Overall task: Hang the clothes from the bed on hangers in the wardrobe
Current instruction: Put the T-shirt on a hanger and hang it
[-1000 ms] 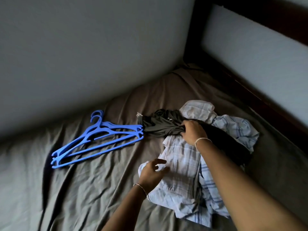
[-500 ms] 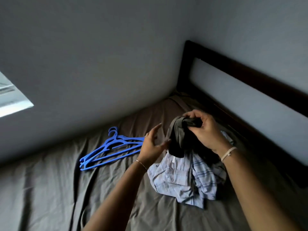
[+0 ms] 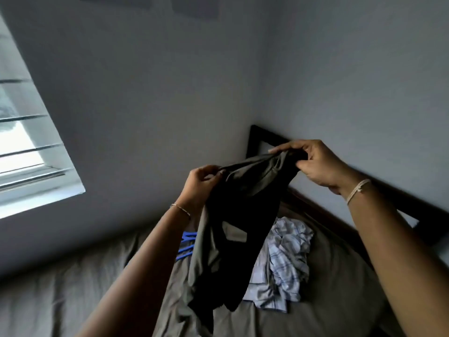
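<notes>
my left hand (image 3: 199, 184) and right hand (image 3: 315, 164) pinch the dark garment (image 3: 233, 239) by its top edge at 10 and 2 o'clock, holding it above the bed (image 3: 340, 288) so it drapes open, likely readying it for the blue hangers (image 3: 185, 246) at its 9.

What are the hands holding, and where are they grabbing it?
A dark garment, by its top edge: the left hand pinches one end, the right hand grips the other.
</notes>
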`<action>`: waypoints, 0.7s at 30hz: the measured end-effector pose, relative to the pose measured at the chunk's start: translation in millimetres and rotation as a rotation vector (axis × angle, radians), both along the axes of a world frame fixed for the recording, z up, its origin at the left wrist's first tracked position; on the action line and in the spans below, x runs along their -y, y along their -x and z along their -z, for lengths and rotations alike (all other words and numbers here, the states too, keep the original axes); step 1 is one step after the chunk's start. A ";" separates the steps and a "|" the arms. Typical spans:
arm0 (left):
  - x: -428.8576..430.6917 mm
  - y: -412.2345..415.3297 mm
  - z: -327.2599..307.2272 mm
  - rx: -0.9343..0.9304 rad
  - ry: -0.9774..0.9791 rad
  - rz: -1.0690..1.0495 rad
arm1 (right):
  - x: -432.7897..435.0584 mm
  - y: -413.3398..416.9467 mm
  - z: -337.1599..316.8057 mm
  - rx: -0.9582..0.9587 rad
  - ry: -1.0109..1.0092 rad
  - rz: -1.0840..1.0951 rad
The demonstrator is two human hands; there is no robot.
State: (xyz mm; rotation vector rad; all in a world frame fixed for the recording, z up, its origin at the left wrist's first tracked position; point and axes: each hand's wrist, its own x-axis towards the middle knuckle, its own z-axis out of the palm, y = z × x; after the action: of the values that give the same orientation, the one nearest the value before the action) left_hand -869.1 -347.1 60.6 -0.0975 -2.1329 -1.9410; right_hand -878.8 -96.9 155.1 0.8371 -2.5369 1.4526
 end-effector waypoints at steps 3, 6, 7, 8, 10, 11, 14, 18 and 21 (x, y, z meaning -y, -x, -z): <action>6.4 -18.3 -37.8 -0.067 0.032 -0.013 | -3.2 -18.1 -17.0 -0.028 -0.083 0.063; 4.7 -38.0 -69.6 -0.084 -0.009 0.051 | 3.6 -30.5 -32.3 0.005 -0.026 0.108; 5.0 -45.0 -79.0 -0.069 -0.045 0.071 | 6.6 -34.8 -37.4 0.007 0.009 0.111; 5.8 -51.0 -86.4 -0.049 -0.082 0.083 | 9.0 -37.3 -40.5 0.006 0.041 0.109; 11.2 -61.1 -99.1 -0.029 -0.112 0.089 | 8.8 -39.8 -43.5 0.005 0.095 0.103; 15.2 -64.7 -104.5 -0.025 -0.096 0.090 | 7.8 -41.2 -45.1 0.010 0.112 0.114; 31.1 -76.4 -124.9 -0.012 0.155 0.104 | 7.7 -50.9 -54.4 -0.004 0.176 0.156; 45.0 -81.0 -148.7 0.032 0.720 0.081 | 11.6 -62.4 -74.5 0.023 0.301 0.213; 52.3 -75.7 -153.7 -0.068 0.918 0.003 | 12.5 -68.0 -89.3 0.036 0.413 0.228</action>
State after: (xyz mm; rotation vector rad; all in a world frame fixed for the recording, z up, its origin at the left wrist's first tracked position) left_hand -793.5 -399.4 214.3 -0.3202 -2.7663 -0.7942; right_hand -810.8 -109.3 244.4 0.4451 -2.1453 1.8266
